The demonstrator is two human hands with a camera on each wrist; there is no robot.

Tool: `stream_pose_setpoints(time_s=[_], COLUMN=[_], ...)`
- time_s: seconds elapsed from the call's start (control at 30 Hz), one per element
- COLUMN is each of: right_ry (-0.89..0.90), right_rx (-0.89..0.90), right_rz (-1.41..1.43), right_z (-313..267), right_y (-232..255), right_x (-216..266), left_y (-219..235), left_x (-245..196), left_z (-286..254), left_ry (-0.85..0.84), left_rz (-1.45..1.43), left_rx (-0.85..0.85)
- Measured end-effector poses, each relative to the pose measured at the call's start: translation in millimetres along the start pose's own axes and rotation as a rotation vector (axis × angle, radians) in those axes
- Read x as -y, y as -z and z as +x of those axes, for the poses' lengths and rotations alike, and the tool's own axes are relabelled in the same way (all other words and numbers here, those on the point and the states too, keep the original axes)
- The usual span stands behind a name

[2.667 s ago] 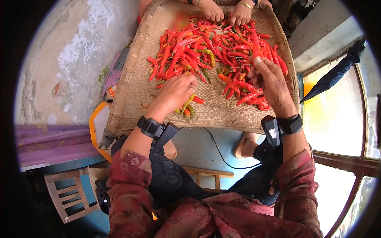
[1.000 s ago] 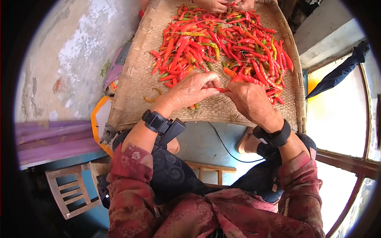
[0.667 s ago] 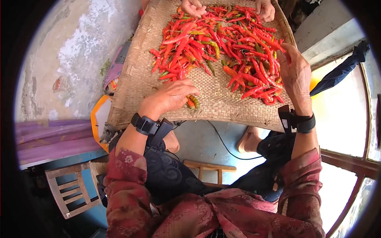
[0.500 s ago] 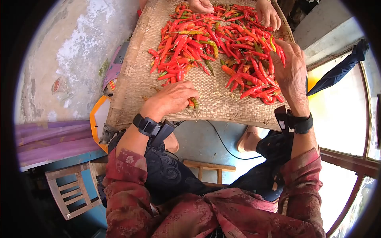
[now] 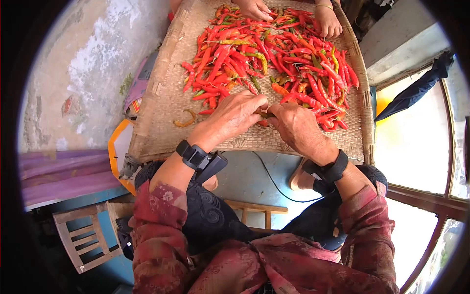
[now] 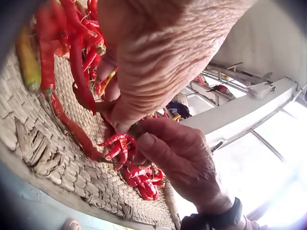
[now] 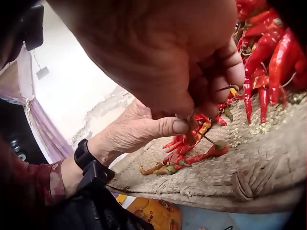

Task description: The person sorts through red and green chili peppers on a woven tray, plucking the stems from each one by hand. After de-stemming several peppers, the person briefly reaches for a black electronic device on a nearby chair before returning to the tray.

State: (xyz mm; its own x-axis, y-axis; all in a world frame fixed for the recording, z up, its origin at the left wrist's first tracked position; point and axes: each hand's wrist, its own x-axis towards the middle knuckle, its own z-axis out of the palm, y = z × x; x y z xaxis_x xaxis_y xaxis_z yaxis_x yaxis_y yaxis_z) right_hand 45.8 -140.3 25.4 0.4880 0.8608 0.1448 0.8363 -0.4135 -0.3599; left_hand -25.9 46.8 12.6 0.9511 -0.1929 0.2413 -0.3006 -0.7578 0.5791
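In the head view, my left hand and right hand meet over the near part of a woven tray. Between them is a dull greenish-brown chili pepper, pinched by thumb and fingers from both sides and mostly covered by them. Seen from the left wrist, the two thumbs come together above loose red chilies. One red chili pepper lies on the weave close below the left hand. A curled yellowish chili pepper sits to the left of that hand.
A large heap of red chilies with some green ones covers the tray's middle and far part. Another person's hands reach in at the far edge. Left stands a wooden chair; a window is at right.
My right hand has left the right-hand heap and come back to the middle. My left hand has shifted right to meet it. The red pepper held between them a second ago is replaced by a greenish-brown one.
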Motion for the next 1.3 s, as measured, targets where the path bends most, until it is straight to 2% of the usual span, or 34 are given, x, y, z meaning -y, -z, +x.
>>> stream_pose_setpoints(time_s=[0.07, 0.13, 0.2, 0.27, 0.33, 0.37, 0.4, 0.43, 0.53, 0.57, 0.63, 0.67, 0.73, 0.77, 0.8, 0.83, 0.9, 0.97, 1.0, 1.07, 1.1, 1.23, 1.3], right_ry=[0.024, 0.040, 0.024, -0.030, -0.221, -0.244, -0.268, -0.161, -0.114, -0.107, 0.043, 0.046, -0.023, -0.041, -0.057, -0.055, 0.025, -0.014, -0.061, -0.086, -0.112, -0.256, -0.346], right_rx=[-0.001, -0.004, -0.158, -0.238, -0.259, -0.385, -0.510, -0.647, -0.627, -0.517, -0.288, -0.139, 0.005, 0.082, 0.159, 0.160, 0.005, -0.002, -0.011, 0.009, -0.005, -0.124, -0.233], right_rz=[-0.002, -0.006, -0.025, -0.031, -0.021, -0.014, -0.008, -0.253, -0.289, -0.188, 0.064, 0.055, 0.009, 0.020, 0.030, 0.031, 0.195, 0.258, 0.318, 0.296, 0.286, 0.355, 0.534], right_z=[2.6, 3.2, 3.5, 5.0, 5.2, 6.3, 8.6, 9.3, 10.5, 9.5, 5.2, 2.7, -3.6, -3.6, -3.9, -3.2, 1.7, 3.2, 4.6, 8.4, 9.1, 13.3, 15.3], right_y=[9.4, 19.6, 29.9, 48.0, 71.0, 75.4, 80.0, 85.3, 84.8, 77.2, 49.9, 39.0, 21.6, 16.6, 9.7, 3.5, -2.1, 4.3, 12.1, 29.9, 36.5, 65.0, 76.0], right_x=[-3.7, -11.7, -22.0, -34.5, -42.2, -51.4, -57.9, -62.4, -54.6, -47.8, -39.6, -30.6, -11.1, -10.7, -11.9, -15.0, -18.5, -17.6, -14.6, -11.0, -14.8, -34.6, -47.1], left_y=[4.6, 11.1, 13.2, 12.6, 10.7, 4.9, -3.9, -12.5, -25.0, -24.6, -23.1, -24.0, -20.8, -18.8, -17.9, -16.7, -8.8, 0.4, 1.8, 4.9, 6.0, 11.4, 10.3], left_x=[2.2, 5.6, 16.8, 21.2, 19.7, 20.7, 21.1, 21.6, 17.7, 17.2, 12.4, 9.5, 0.0, -4.2, -7.2, -9.3, -12.6, -13.7, -10.5, -1.0, 3.7, 22.2, 27.8], left_z=[1.1, 2.8, -0.3, -2.6, -5.5, -6.6, -7.4, -8.2, -5.6, -4.6, -1.6, -0.6, 3.0, 4.4, 4.6, 4.3, 4.3, 6.8, 6.8, 4.0, 1.7, -9.6, -15.0], left_ry=[-0.004, 0.014, 0.072, 0.133, 0.215, 0.211, 0.127, 0.044, 0.042, 0.009, 0.032, 0.057, 0.079, 0.103, 0.103, 0.143, 0.190, 0.253, 0.254, 0.161, 0.163, 0.192, 0.104], left_rz=[0.010, 0.072, 0.135, 0.199, 0.105, 0.106, 0.155, 0.202, 0.292, 0.312, 0.278, 0.240, 0.120, 0.003, 0.003, -0.082, -0.164, -0.250, -0.251, -0.256, -0.189, -0.101, 0.077], left_rx=[-0.020, 0.056, 0.089, 0.119, 0.179, 0.179, 0.159, 0.139, 0.154, 0.147, 0.156, 0.164, 0.116, 0.061, 0.063, 0.083, 0.094, 0.178, 0.175, 0.067, 0.025, 0.042, 0.042])
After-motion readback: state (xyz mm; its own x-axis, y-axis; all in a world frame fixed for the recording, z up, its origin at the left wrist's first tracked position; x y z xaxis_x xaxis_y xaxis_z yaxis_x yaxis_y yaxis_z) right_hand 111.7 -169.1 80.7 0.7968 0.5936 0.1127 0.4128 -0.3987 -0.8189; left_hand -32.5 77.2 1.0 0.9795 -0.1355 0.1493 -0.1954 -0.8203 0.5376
